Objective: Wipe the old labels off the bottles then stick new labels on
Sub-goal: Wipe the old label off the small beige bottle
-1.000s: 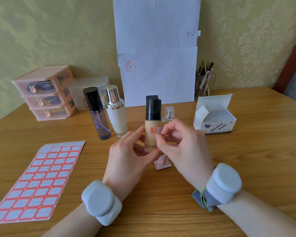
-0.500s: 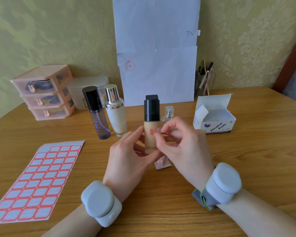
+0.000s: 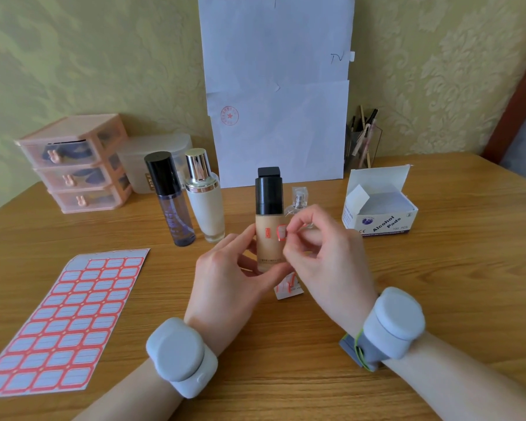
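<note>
1. foundation bottle [image 3: 269,241]: beige body, black cap, upright, centre of table [image 3: 438,284], directly in front of person. Small red mark on front face. Base hidden by fingers; can't tell whether it stands on the wood or is lifted.
2. left hand [image 3: 225,275]: grips foundation bottle low down, thumb up its left side, fingers curled across lower body.
3. right hand [image 3: 322,253]: thumb + index pinch red-bordered label [image 3: 281,232] at the btl's right edge. Label touches the body and curves round it. Other fingers curled. Both hands close together at the btl.
4. label sheet [image 3: 64,323]: rows of red-bordered blanks, flat on table, left of hands, well apart from them.
5. paper scrap [image 3: 287,288]: w/ red-bordered bits, flat on table under the hands, partly hidden.
6. purple bottle [image 3: 172,202] (black cap) + white bottle [image 3: 205,205] (silver cap): upright, side by side, rear-left of item 1.
7. clear bottle [image 3: 299,200]: small, just behind item 1, partly hidden by right hand.
8. Alcohol Pads box [image 3: 380,214]: lid open, rear-right.
9. pink drawer unit [image 3: 76,162]: 3 drawers, far left by wall; frosted container [image 3: 152,159] beside it.
10. white paper sheets [image 3: 277,86]: against wall, centre; pen holder [image 3: 363,141] to their right.
11. grey wrist units [image 3: 181,357]: one per wrist.
</note>
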{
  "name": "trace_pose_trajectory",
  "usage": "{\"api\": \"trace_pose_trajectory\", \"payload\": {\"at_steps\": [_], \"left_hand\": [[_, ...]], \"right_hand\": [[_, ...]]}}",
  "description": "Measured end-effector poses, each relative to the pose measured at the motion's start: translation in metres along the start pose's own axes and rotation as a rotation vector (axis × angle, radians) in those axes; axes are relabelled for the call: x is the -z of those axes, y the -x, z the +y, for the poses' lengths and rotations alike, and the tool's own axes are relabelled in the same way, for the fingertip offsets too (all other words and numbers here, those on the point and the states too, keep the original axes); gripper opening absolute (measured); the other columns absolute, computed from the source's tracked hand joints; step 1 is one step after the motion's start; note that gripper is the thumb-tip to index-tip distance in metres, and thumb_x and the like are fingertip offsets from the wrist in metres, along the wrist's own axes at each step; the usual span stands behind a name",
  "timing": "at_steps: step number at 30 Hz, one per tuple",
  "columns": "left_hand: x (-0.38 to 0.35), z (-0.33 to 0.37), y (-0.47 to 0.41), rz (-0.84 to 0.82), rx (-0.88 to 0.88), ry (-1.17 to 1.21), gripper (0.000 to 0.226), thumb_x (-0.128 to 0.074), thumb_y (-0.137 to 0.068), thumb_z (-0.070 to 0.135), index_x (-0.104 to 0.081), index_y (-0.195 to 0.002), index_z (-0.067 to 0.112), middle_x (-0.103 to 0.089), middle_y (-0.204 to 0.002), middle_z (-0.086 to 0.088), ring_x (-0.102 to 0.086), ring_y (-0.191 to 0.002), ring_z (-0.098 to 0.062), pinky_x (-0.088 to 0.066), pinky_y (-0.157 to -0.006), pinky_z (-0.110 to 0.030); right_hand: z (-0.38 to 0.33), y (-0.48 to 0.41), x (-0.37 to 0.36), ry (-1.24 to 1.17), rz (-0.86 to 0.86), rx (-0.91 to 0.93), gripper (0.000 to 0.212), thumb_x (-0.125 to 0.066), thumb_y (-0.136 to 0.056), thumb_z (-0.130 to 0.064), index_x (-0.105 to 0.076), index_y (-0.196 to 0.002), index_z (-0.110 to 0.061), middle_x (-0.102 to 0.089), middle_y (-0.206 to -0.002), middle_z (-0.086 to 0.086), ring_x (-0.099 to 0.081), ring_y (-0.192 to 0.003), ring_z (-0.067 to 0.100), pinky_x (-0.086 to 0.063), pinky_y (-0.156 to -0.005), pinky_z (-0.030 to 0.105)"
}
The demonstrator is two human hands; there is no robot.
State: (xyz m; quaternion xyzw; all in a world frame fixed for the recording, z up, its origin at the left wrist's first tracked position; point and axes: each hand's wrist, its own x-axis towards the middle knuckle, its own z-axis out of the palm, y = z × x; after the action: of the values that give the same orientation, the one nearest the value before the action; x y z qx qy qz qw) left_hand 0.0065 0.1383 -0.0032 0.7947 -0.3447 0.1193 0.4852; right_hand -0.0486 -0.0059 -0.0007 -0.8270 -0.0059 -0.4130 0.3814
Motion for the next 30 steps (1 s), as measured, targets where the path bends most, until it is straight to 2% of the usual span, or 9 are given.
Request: {"api": "trace_pose_trajectory", "payload": {"at_steps": [2, 5, 7, 13, 19, 24, 27, 30], "left_hand": [[0.0006, -0.0006, -0.0006, 0.006, 0.022, 0.015, 0.046, -0.076, -0.068, 0.051, -0.070, -0.111, 0.036, -0.066, -0.086, 0.012, -0.066, -0.073, -0.006, -0.055, -0.064, -0.022], [0.0027, 0.0008, -0.0012, 0.020, 0.010, 0.056, 0.039, -0.075, -0.071, 0.048, -0.062, -0.108, 0.049, -0.067, -0.087, 0.012, -0.067, -0.071, -0.007, -0.058, -0.064, -0.028], [0.0032, 0.0033, -0.0008, 0.031, -0.014, 0.058, 0.042, -0.075, -0.072, 0.046, -0.057, -0.109, 0.052, -0.066, -0.088, 0.013, -0.067, -0.073, -0.007, -0.058, -0.063, -0.025], [0.0009, 0.0018, 0.0003, 0.038, -0.023, 0.046, 0.051, -0.075, -0.071, 0.047, -0.060, -0.119, 0.040, -0.066, -0.093, 0.012, -0.066, -0.075, -0.006, -0.055, -0.062, -0.016], [0.0006, -0.0006, -0.0007, 0.027, -0.017, 0.039, 0.046, -0.075, -0.071, 0.048, -0.061, -0.115, 0.044, -0.065, -0.091, 0.012, -0.067, -0.074, -0.007, -0.056, -0.063, -0.021], [0.0017, 0.0028, 0.0007, 0.012, -0.017, 0.025, 0.051, -0.064, -0.069, 0.064, -0.062, -0.115, 0.042, -0.065, -0.092, 0.012, -0.066, -0.078, -0.007, -0.057, -0.065, -0.025], [0.0026, 0.0044, 0.0009, 0.018, -0.014, 0.020, 0.055, -0.064, -0.070, 0.063, -0.064, -0.118, 0.038, -0.064, -0.092, 0.012, -0.066, -0.078, -0.006, -0.056, -0.065, -0.021], [0.0030, 0.0041, 0.0007, 0.024, -0.002, 0.025, 0.048, -0.072, -0.073, 0.052, -0.065, -0.117, 0.037, -0.064, -0.090, 0.012, -0.065, -0.076, -0.006, -0.055, -0.064, -0.018]], "right_hand": [[0.0001, -0.0003, 0.0010, -0.050, -0.008, -0.005, 0.019, -0.062, -0.088, -0.003, -0.053, -0.091, -0.020, -0.059, -0.062, -0.026, -0.061, -0.056, -0.008, -0.044, -0.051, 0.007], [-0.0039, 0.0010, 0.0010, -0.112, -0.016, -0.005, 0.016, -0.067, -0.089, -0.017, -0.052, -0.095, -0.021, -0.073, -0.085, -0.012, -0.070, -0.078, -0.005, -0.056, -0.056, 0.016], [-0.0054, 0.0015, 0.0006, -0.112, -0.008, -0.005, 0.021, -0.073, -0.086, -0.025, -0.052, -0.093, -0.022, -0.076, -0.091, -0.008, -0.071, -0.080, -0.004, -0.057, -0.057, 0.016], [-0.0037, 0.0022, -0.0011, -0.076, 0.013, 0.014, 0.014, -0.071, -0.088, -0.022, -0.058, -0.091, -0.022, -0.074, -0.083, -0.013, -0.070, -0.079, -0.006, -0.053, -0.057, 0.010], [-0.0047, 0.0018, 0.0001, -0.049, 0.001, -0.004, 0.011, -0.067, -0.086, -0.025, -0.067, -0.088, -0.014, -0.075, -0.091, -0.012, -0.070, -0.077, -0.004, -0.059, -0.055, 0.022], [-0.0069, 0.0014, 0.0007, -0.016, 0.005, -0.034, 0.017, -0.064, -0.085, -0.029, -0.069, -0.087, -0.013, -0.075, -0.093, -0.011, -0.071, -0.074, -0.001, -0.059, -0.056, 0.028], [-0.0065, 0.0019, 0.0008, -0.013, 0.008, -0.024, 0.017, -0.063, -0.085, -0.031, -0.068, -0.087, -0.015, -0.076, -0.094, -0.010, -0.071, -0.072, 0.000, -0.059, -0.054, 0.029], [-0.0071, 0.0026, 0.0003, -0.039, 0.000, -0.020, 0.018, -0.064, -0.085, -0.033, -0.066, -0.093, -0.017, -0.072, -0.092, -0.019, -0.071, -0.070, -0.001, -0.059, -0.052, 0.028]]}}
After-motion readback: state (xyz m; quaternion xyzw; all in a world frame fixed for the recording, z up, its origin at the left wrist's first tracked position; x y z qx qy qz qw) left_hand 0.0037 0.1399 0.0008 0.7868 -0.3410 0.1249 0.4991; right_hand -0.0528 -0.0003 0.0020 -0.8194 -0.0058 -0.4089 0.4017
